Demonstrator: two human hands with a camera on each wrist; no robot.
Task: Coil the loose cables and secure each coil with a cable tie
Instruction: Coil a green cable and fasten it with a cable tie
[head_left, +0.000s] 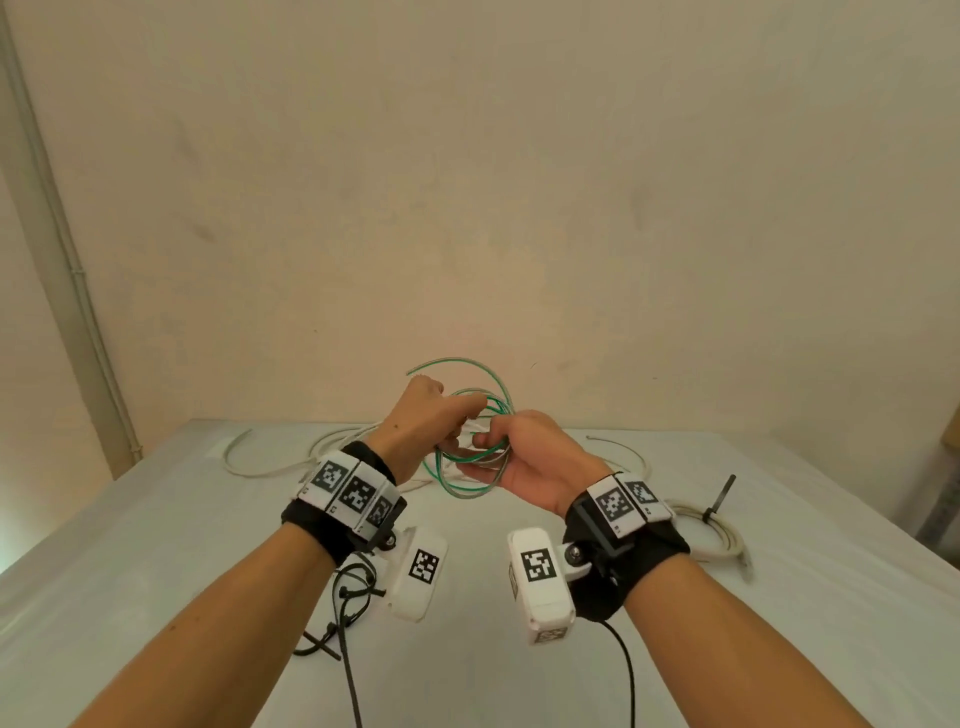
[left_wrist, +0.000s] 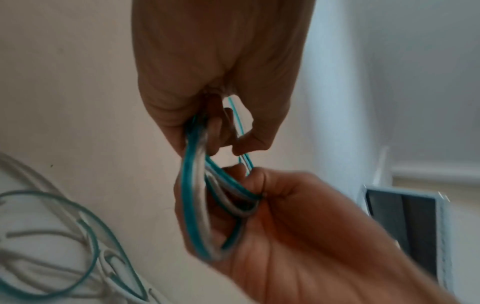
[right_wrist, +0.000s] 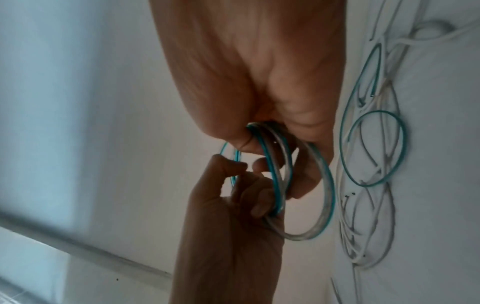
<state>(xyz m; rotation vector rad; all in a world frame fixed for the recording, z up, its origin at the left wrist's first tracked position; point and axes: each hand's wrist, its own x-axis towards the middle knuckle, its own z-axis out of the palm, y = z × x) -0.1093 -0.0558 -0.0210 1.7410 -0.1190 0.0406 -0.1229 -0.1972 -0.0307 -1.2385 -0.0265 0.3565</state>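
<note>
Green-and-clear cable at frame centre, lifted above white table, wound in loops. Left hand grips loops' upper side; right hand pinches lower side, likely to stop springing open. Black cable ties lower left, unused. White cables loose behind.

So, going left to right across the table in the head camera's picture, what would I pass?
Loose white cable → black cable ties → left hand → green-and-clear cable coil, held by both hands → right hand → white coiled cable with a black tie standing up.
</note>
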